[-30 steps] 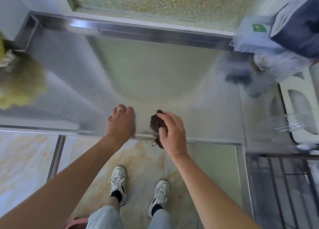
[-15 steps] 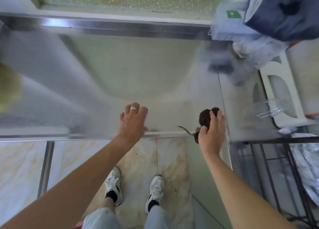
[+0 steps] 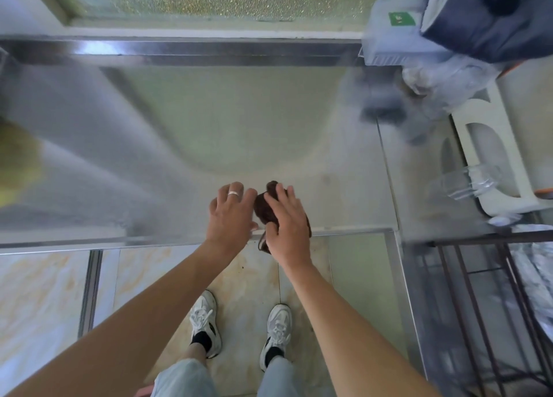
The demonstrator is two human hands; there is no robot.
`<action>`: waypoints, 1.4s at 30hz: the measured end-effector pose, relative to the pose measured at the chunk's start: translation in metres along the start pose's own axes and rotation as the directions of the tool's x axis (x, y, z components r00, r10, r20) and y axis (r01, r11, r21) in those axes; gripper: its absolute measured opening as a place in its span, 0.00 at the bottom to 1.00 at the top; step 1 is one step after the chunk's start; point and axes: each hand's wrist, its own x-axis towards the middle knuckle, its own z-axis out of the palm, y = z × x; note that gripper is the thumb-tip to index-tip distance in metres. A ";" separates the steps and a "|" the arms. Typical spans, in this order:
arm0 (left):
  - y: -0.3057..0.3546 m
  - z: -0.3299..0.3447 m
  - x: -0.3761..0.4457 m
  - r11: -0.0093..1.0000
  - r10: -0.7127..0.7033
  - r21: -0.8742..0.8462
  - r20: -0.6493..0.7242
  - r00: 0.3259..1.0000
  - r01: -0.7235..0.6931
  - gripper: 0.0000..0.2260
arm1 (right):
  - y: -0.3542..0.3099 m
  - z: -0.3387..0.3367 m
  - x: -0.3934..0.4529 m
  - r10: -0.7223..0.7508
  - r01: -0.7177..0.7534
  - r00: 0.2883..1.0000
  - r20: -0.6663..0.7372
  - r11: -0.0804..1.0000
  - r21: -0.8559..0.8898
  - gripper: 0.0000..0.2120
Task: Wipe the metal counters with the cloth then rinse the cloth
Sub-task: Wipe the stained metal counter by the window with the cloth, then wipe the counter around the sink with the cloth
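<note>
At the front edge of the metal worktop [image 3: 329,187], right hand [image 3: 288,226] pressing a dark brown cloth [image 3: 264,209] down, fingers curled over it, left hand [image 3: 230,214] resting flat just beside, fingers spread.

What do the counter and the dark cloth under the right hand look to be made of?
Counter: likely stainless steel with a brushed, semi-gloss finish; it gives blurred reflections and has folded metal edges. Cloth: soft dark brown fabric, bunched under the right hand, with a loose strand hanging; the fibre type is unclear.
</note>
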 end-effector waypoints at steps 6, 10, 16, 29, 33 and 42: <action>-0.009 -0.015 -0.007 0.993 0.086 0.074 0.026 0.996 -0.088 0.12 | -0.011 -0.015 -0.016 0.048 -0.054 0.991 0.124 0.997 0.046 0.24; -0.018 -0.033 -0.031 0.972 0.175 0.136 0.116 0.978 -0.191 0.14 | -0.032 -0.048 -0.049 0.196 -0.209 0.956 0.219 0.977 0.037 0.21; -0.022 -0.065 -0.063 0.938 0.307 0.109 0.180 0.935 -0.329 0.10 | -0.051 -0.105 -0.112 0.552 -0.575 0.792 0.263 0.818 0.017 0.14; 0.074 -0.118 -0.142 0.549 0.818 0.002 0.203 0.538 -0.836 0.10 | -0.120 -0.207 -0.322 0.868 -0.831 0.481 -0.118 0.495 0.252 0.15; 0.129 -0.125 -0.187 0.355 0.911 0.027 0.216 0.352 -0.935 0.13 | -0.140 -0.217 -0.393 0.920 -0.843 0.341 -0.194 0.390 0.371 0.15; 0.244 -0.109 -0.317 -0.004 0.958 -0.029 0.288 -0.012 -1.000 0.07 | -0.148 -0.226 -0.527 0.944 -0.783 0.078 -0.321 0.258 0.567 0.21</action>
